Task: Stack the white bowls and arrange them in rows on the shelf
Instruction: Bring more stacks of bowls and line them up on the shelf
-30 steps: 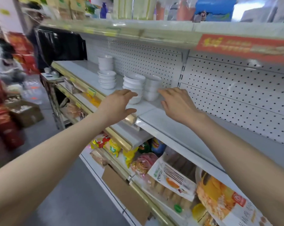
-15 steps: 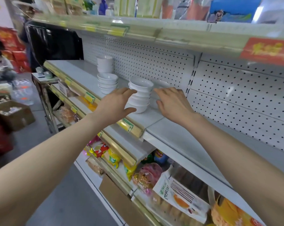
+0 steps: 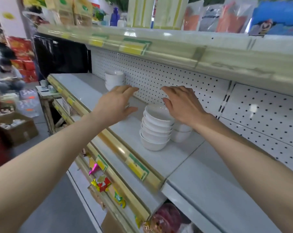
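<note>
A stack of several white bowls [image 3: 155, 132] stands near the front of the grey shelf [image 3: 172, 158]. Behind it, partly under my right wrist, is a shorter stack of white bowls [image 3: 181, 134]. Another stack of white bowls [image 3: 113, 79] stands far back against the pegboard. My left hand [image 3: 116, 103] hovers left of the front stack with fingers spread, holding nothing; it hides whatever lies behind it. My right hand [image 3: 181, 105] hovers above the top bowl's rim, fingers straight, not gripping.
A pegboard back wall [image 3: 176, 81] closes the shelf; an upper shelf [image 3: 159, 46] with packaged goods overhangs it. Snack bags [image 3: 107, 184] fill lower shelves. A person [image 3: 4, 76] sits at far left beside a cardboard box [image 3: 16, 128] on the floor.
Both hands have let go of the front bowl stack and lifted off it, left hand moving left and back. The camera has moved closer and the stack now stands free.
</note>
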`<action>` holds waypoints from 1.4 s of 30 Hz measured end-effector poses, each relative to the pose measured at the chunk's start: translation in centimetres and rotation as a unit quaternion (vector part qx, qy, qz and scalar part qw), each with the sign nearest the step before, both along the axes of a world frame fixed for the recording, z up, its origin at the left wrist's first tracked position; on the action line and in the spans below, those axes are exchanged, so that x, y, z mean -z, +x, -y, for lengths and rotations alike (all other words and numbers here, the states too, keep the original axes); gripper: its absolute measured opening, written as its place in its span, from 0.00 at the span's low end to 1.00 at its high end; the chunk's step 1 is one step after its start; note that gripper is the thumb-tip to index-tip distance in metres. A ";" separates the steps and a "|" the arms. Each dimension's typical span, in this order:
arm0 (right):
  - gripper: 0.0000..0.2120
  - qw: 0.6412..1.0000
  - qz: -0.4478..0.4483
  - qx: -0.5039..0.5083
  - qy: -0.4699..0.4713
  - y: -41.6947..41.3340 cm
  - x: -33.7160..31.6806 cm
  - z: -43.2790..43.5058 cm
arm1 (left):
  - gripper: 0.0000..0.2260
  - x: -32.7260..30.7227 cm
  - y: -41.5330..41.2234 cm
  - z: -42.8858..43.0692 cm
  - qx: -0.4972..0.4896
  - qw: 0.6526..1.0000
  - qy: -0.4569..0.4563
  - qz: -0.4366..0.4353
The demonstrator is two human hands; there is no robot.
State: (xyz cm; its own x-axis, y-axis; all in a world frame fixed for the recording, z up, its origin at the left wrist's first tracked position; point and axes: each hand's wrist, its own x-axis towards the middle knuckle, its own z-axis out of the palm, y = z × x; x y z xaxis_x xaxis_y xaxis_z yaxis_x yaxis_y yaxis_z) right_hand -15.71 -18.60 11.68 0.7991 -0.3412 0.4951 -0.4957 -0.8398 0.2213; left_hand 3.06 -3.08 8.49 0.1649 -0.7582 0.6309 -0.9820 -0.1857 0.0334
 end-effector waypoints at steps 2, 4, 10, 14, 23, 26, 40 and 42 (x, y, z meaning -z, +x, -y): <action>0.19 1.000 -0.003 -0.010 0.001 2.4 -0.3 0.3 | 0.28 0.0 2.0 0.0 -0.016 1.000 -0.007 -0.005; 0.19 1.000 -0.007 -0.018 0.002 4.8 -0.3 0.4 | 0.27 0.1 3.9 -0.1 -0.023 1.000 -0.007 0.001; 0.19 1.000 -0.021 -0.020 0.008 12.7 0.0 0.5 | 0.26 0.9 11.2 -0.2 -0.033 0.999 -0.009 0.019; 0.20 0.999 -0.038 -0.005 0.017 18.3 0.2 0.1 | 0.26 1.4 17.4 -0.4 -0.027 0.999 0.005 0.022; 0.23 0.974 -0.162 0.154 0.032 20.7 -1.0 0.5 | 0.25 2.5 26.5 4.5 0.082 0.996 0.008 -0.041; 0.23 0.967 -0.158 0.193 0.053 20.1 0.1 0.8 | 0.25 2.5 26.7 7.0 0.122 0.990 0.013 -0.063; 0.23 0.976 -0.110 0.190 0.009 25.0 -0.9 3.6 | 0.27 1.6 30.2 11.4 0.136 0.990 0.015 -0.035; 0.23 0.977 -0.103 0.184 0.011 26.8 -1.2 4.1 | 0.28 1.9 31.7 11.7 0.131 0.990 0.022 -0.038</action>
